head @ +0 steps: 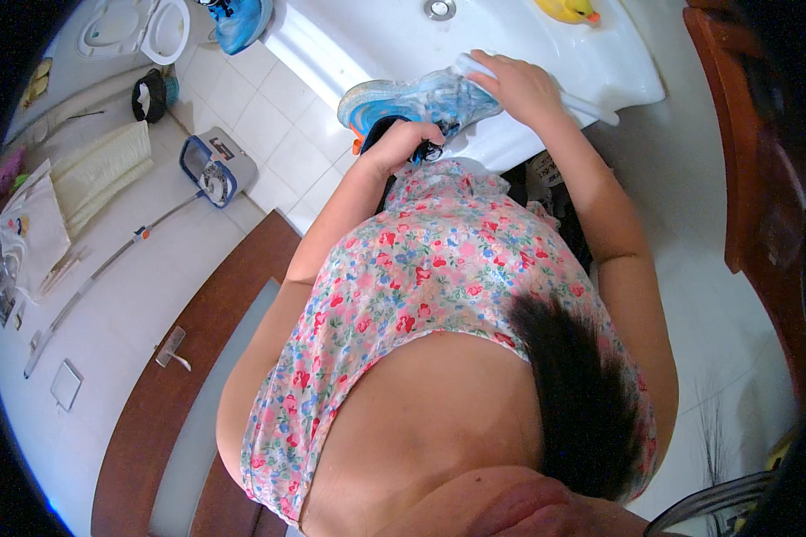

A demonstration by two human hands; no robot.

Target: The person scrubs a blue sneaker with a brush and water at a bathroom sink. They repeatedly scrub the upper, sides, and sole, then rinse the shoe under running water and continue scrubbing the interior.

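A blue sneaker, wet with whitish suds, is held sideways over the near edge of a white washbasin. My left hand grips it at its dark collar and black laces. My right hand is closed around a white-handled brush, whose head lies at the toe end of the sneaker; its bristles are hidden. The other blue sneaker stands at the basin's left corner, partly cut off by the picture's top edge.
A metal drain and a yellow rubber duck are in and on the basin. To the left are a mop bucket, a long mop handle, a waste bin, a toilet and a brown door. Brown wooden furniture stands right.
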